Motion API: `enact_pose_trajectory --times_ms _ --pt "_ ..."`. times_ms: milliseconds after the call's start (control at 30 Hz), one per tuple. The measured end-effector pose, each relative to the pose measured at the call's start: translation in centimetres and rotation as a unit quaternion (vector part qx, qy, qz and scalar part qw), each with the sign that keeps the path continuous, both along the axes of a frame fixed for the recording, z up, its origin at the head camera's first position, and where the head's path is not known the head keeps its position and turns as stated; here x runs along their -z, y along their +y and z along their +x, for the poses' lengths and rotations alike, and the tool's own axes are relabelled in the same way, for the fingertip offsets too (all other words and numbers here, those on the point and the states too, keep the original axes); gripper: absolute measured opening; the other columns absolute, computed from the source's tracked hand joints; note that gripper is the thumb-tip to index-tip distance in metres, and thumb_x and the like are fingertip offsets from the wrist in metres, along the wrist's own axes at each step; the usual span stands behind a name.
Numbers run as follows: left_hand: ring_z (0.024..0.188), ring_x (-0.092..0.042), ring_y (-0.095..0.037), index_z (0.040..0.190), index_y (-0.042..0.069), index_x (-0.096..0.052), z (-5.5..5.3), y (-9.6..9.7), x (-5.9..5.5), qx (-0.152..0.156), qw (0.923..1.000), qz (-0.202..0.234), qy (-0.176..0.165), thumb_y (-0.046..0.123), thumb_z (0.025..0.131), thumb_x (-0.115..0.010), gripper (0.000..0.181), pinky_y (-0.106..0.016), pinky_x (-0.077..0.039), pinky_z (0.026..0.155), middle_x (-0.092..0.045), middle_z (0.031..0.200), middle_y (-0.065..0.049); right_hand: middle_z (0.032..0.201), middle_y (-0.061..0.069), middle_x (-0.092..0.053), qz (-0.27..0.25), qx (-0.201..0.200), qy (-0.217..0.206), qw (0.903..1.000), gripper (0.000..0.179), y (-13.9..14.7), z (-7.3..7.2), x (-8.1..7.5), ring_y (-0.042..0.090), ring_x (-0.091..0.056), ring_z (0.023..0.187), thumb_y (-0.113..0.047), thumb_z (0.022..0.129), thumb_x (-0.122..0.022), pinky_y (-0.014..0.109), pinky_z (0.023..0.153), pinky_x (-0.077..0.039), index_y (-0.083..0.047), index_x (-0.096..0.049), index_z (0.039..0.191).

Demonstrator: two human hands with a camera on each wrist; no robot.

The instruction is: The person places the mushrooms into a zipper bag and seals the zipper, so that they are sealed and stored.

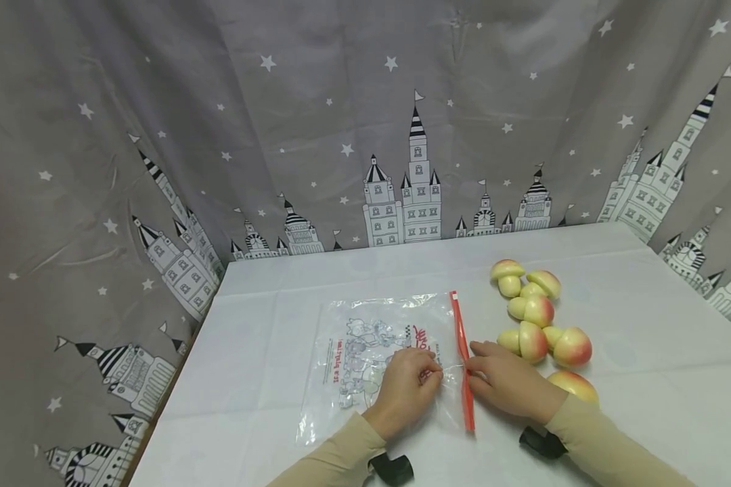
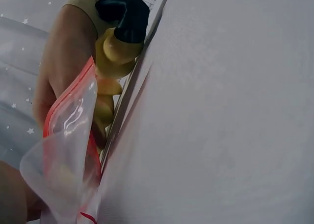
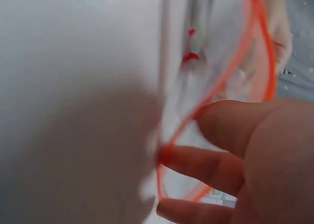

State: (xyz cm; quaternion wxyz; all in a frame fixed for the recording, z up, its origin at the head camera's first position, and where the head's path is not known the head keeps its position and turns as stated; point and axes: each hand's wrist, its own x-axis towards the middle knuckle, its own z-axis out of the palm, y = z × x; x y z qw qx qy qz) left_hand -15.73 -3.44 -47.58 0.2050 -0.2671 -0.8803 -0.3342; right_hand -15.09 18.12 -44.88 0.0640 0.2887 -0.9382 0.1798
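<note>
Left hand (image 1: pixel 405 387) over clear bag (image 1: pixel 368 358), right hand (image 1: pixel 507 379) at red edge (image 1: pixel 460 335).

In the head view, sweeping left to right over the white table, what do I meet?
The left side of the clear printed plastic bag, the left hand, the bag's red zip strip, the right hand, the right end of the cluster of yellow-and-red mushroom-shaped objects.

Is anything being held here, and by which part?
A clear plastic bag: the right hand holds its red edge; the left hand appears to pinch clear film nearby.
</note>
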Motion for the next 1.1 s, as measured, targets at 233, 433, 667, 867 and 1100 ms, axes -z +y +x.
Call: enact_pose_trajectory --times_ms 233,433,667,867,1100 --pt "0.094 -0.069 -0.022 0.077 0.013 -0.073 0.04 0.24 0.24 -0.004 0.9998 0.018 0.013 0.006 0.077 -0.072 0.006 -0.036 -0.052 0.089 -0.077 0.095 -0.008 0.137 0.028 -0.06 0.027 0.029 0.033 0.9987 0.047 -0.78 0.05 0.66 0.044 -0.062 0.121 -0.024 0.086 -0.071 0.054 0.1 -0.053 -0.002 -0.068 0.128" --pt "0.098 -0.067 -0.022 0.078 0.014 -0.071 0.25 0.31 0.25 -0.001 0.9996 0.016 -0.023 0.008 0.079 -0.072 0.007 -0.035 -0.051 0.092 -0.077 0.1 -0.007 0.144 0.033 -0.053 0.079 0.022 0.001 0.9966 0.063 -0.62 0.11 0.78 0.054 -0.054 0.127 -0.044 0.086 -0.072 0.062 0.103 -0.047 -0.008 -0.064 0.137" --pt "0.099 -0.065 -0.023 0.079 0.015 -0.069 0.02 0.05 -0.01 0.012 0.9995 0.023 0.019 0.008 0.079 -0.072 0.007 -0.038 -0.049 0.092 -0.076 0.1 -0.008 0.152 0.032 -0.045 0.085 0.027 -0.049 0.9948 0.066 -0.7 0.06 0.63 0.056 -0.046 0.136 -0.047 0.089 -0.069 0.066 0.106 -0.043 -0.011 -0.059 0.143" --pt "0.102 -0.064 -0.024 0.08 0.013 -0.066 0.02 -0.05 -0.17 0.029 0.9969 0.049 0.055 0.007 0.079 -0.072 0.009 -0.038 -0.048 0.094 -0.073 0.103 -0.011 0.152 0.032 -0.045 0.079 0.03 -0.058 0.9947 0.065 -0.72 0.16 0.47 0.057 -0.044 0.137 -0.044 0.088 -0.071 0.067 0.107 -0.042 -0.01 -0.06 0.142" --pt "0.105 -0.064 -0.025 0.078 0.012 -0.064 -0.19 -0.12 -0.22 0.046 0.9935 0.072 0.075 0.005 0.076 -0.072 0.011 -0.051 -0.048 0.099 -0.072 0.105 -0.012 0.15 0.032 -0.047 0.083 0.028 -0.047 0.9951 0.066 -0.53 -0.07 0.6 0.057 -0.047 0.135 -0.05 0.088 -0.07 0.065 0.108 -0.042 -0.009 -0.061 0.14"
